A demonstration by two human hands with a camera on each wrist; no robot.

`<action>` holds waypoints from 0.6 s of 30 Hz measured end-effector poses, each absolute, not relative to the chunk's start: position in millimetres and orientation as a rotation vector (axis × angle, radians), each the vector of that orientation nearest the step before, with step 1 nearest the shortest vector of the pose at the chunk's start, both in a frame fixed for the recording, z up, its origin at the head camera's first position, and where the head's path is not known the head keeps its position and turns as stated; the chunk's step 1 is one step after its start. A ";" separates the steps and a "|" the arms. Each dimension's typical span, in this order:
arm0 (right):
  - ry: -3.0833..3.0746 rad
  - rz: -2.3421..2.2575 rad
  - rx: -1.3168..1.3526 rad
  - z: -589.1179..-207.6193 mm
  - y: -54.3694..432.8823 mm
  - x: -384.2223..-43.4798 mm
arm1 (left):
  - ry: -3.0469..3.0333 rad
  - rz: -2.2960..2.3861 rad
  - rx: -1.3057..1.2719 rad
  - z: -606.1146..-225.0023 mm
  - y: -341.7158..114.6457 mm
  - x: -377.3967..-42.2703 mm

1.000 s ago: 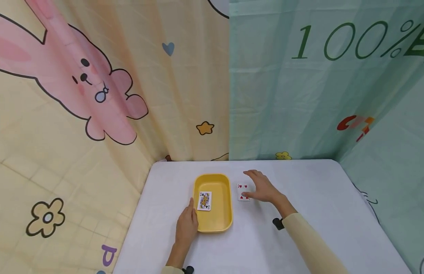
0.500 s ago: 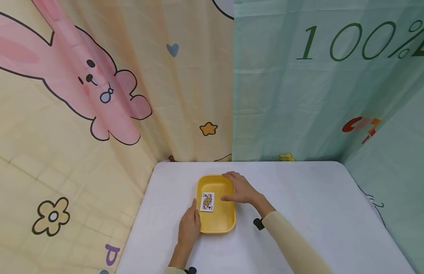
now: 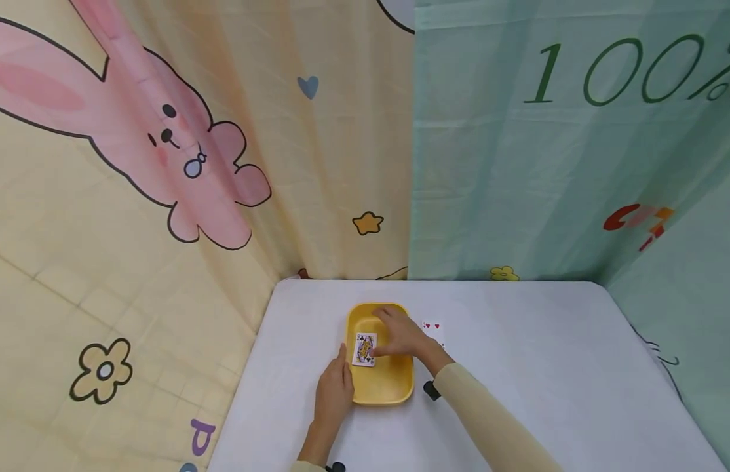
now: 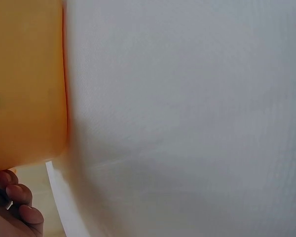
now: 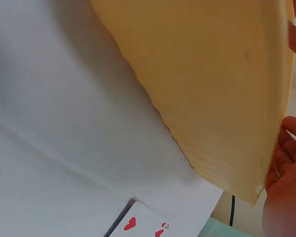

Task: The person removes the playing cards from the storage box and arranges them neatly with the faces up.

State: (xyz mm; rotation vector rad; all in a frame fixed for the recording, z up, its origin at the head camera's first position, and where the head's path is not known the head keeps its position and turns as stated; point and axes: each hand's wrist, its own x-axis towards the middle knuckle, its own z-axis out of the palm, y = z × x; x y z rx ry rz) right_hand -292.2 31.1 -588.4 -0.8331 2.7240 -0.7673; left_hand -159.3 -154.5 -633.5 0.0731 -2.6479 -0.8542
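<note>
A yellow tray (image 3: 384,388) lies on the white table. Inside it, towards the left, rests a face-up playing card (image 3: 362,351) with a court figure and black club marks. My left hand (image 3: 334,392) holds the tray by its left side, with curled fingers (image 4: 20,193) against it in the left wrist view. Over the tray's right rim reaches my right hand (image 3: 402,333), thumb and fingers spread apart, thumb tip near the card's right edge; nothing is seen between them. A red heart card (image 3: 433,325) lies on the table just right of the tray, partly hidden by the right forearm.
The white tabletop (image 3: 542,367) stretches to the right of the tray. Behind it hang a cream curtain (image 3: 335,151) with a pink rabbit and a green curtain (image 3: 483,170) with printed figures. A dark wrist device (image 3: 431,391) sits at the right cuff.
My right hand has moved left, from over the heart card to above the tray near the court card. The left hand keeps its place at the tray's side. The head view has shifted slightly.
</note>
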 end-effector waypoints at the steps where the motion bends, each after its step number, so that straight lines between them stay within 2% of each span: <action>1: 2.724 -0.753 -0.825 -590.8 29.6 -292.1 | -2.653 -0.848 0.079 -633.4 -154.0 -159.4; 18: 2.771 -0.209 -0.866 -610.9 7.1 -288.7 | -2.683 -0.848 0.095 -632.7 -153.6 -159.7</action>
